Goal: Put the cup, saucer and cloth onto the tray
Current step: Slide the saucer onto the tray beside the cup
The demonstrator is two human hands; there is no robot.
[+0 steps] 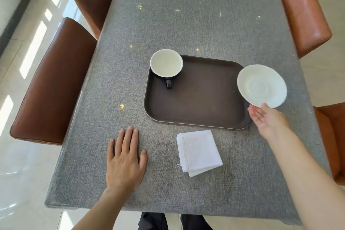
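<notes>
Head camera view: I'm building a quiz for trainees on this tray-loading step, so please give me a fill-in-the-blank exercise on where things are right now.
1. The cup stands in the far-left corner of the ____.
2. The right hand holds the ____ at its rim, tilted.
3. The folded white cloth lies on the table, just ____ the tray.
4. The left hand rests ____ on the table, holding nothing.

Missing words: tray; saucer; outside; flat

Right hand (267, 119): fingers under saucer (261, 86), mostly hidden from me. Cup (166, 63) covers tray's (197, 102) far corner. Chairs (54, 84) cut off.
</notes>
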